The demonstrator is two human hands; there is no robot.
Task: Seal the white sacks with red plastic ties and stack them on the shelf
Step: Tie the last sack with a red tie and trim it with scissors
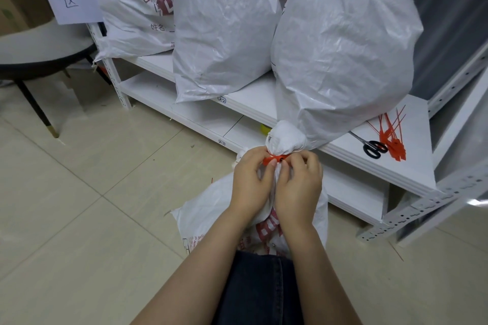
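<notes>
While a white sack point(211, 208) stands on the floor before the shelf point(396, 166), the left hand point(249, 182) and right hand point(298, 185) pinch a red tie point(273, 159) closed around its gathered neck.

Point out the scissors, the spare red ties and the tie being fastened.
scissors point(373, 148): head view, black handles.
spare red ties point(393, 141): head view, bundle's tag ends.
tie being fastened point(273, 159): head view, red tag between fingertips.

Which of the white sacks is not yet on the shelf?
The sack on the floor, held between both hands at its neck; the other three sacks rest on the shelf.
</notes>
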